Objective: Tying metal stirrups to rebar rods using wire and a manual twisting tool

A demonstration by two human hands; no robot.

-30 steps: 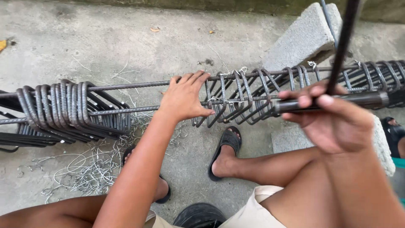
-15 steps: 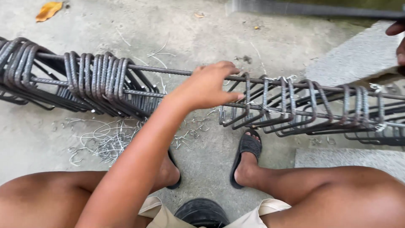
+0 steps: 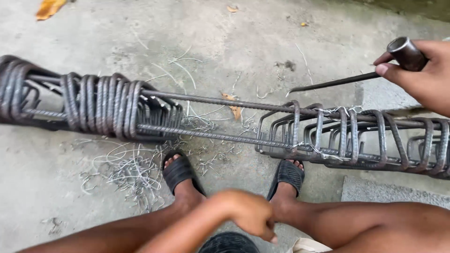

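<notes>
At the far left the rebar cage (image 3: 225, 119) runs out of frame, so its end is hidden; a tight bundle of stirrups (image 3: 101, 105) sits bunched there, too closely packed to count. Wire scraps (image 3: 126, 171) litter the concrete floor (image 3: 117, 33) near that bundle, beside the left sandal (image 3: 178, 172). Two long bars cross the open gap in the middle, and the cage lies across the scene just beyond both feet.

The left hand (image 3: 248, 216) hangs low and near, above the knees, well apart from the cage; its fingers curl inward into a loose fist, blurred, and whether they pinch anything cannot be told. The right sandal (image 3: 287, 175) sits just under the cage.

Right of centre, spaced stirrups (image 3: 347, 138) stand on the bars, about seven visible before the frame cuts them off, some bound with pale tie wire (image 3: 328, 112).

At the far right the right hand (image 3: 424, 75) is raised, partly cut off, fingers wrapped around a tying tool (image 3: 370, 65) with one tube handle and one thin rod pointing left, its tip hovering above the cage.
</notes>
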